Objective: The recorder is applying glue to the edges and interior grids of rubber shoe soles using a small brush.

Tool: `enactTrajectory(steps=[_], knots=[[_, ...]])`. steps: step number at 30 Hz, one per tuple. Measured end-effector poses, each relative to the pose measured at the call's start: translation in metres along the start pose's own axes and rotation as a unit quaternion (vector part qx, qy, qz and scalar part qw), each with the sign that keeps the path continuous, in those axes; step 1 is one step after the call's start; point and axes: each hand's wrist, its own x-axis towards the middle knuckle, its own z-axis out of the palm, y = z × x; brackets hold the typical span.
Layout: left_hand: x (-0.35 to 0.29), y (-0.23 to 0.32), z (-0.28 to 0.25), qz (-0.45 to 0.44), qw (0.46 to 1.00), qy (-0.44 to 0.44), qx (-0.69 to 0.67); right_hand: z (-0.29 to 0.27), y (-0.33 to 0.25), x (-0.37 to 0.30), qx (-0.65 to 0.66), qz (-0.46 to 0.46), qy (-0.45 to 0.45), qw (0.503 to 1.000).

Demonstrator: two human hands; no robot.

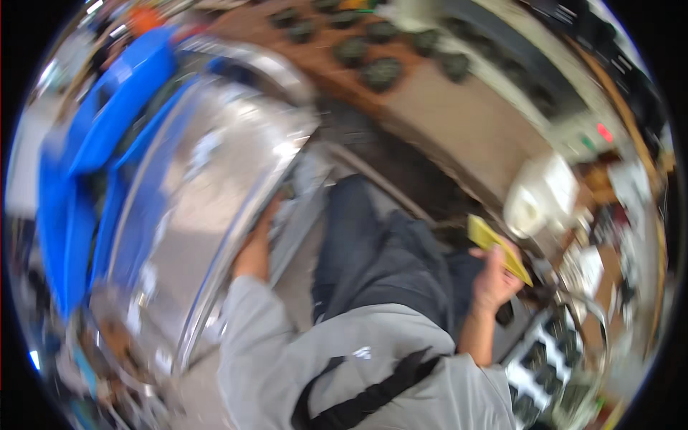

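Observation:
My right hand (493,283) is closed around a flat yellow piece (496,247), card-like or pad-like in shape; motion blur hides its exact kind. It is raised at the right, beside my dark-trousered leg. My left hand (271,217) reaches down beside the rim of a large shiny metal tray (208,193) on the left. The tray looks tilted and smeared by motion. The fingers of that hand are mostly hidden by the rim and blur, so whether they grip it is unclear.
Blue plastic bins (122,107) stand left of the tray. Several dark round parts (381,73) lie on the brown worktop (444,100) ahead. A white plastic jug (541,193) is at its right end. Dark pieces sit in a white holder (545,365) at lower right.

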Motion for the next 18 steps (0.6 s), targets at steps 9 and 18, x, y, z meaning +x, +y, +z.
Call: enactTrajectory(steps=[9, 18], knots=[[0.033, 0.029, -0.018, 0.011, 0.984, -0.127, 0.127, -0.030, 0.008, -0.015, 0.086, 0.112, 0.067, 0.988], [0.042, 0.056, -0.013, -0.062, 0.946, -0.098, 0.304, -0.075, 0.009, -0.029, 0.100, 0.049, 0.138, 0.984]])
